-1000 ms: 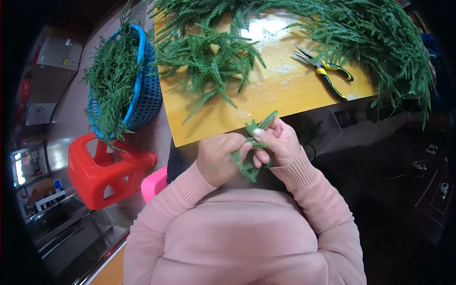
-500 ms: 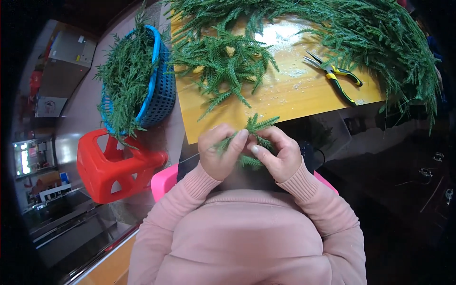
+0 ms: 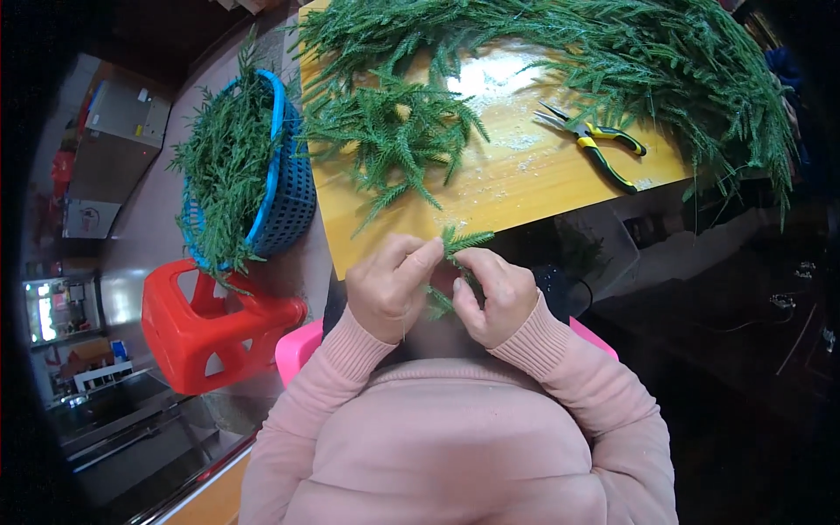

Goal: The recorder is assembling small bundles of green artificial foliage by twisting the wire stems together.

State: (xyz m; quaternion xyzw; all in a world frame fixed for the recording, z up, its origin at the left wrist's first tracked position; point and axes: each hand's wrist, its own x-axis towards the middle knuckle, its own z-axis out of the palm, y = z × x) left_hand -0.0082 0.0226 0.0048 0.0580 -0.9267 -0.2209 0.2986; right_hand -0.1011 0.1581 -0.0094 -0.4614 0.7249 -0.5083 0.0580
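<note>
The left hand (image 3: 388,289) and the right hand (image 3: 492,293) are meeting at the centre of the frame, just below the near edge of the wooden table (image 3: 516,188). Both are closing their fingertips on a small green sprig (image 3: 457,254): the left thumb and forefinger are pinching its upper part, while the right fingers are curling around its lower stem. The tip of the sprig is fanning out above the fingers, toward the table edge.

Judging by this grip, the step in hand appears to be working or bundling one sprig between the fingertips. The next move would likely call for a firm pinch on the stem and a short, controlled motion of the fingers, with the sprig kept clear of the table edge.

A loose pile of sprigs (image 3: 394,131) is lying on the table in the upper centre, with a long green garland (image 3: 665,61) arching across the top of the frame. Yellow-handled pliers (image 3: 595,144) are lying on bare wood to the upper right, well apart from both hands. A blue basket (image 3: 289,188) of greenery is standing at the left, touching the table side, with a red stool (image 3: 210,328) below it. Open room is lying between the hands and the pliers.
</note>
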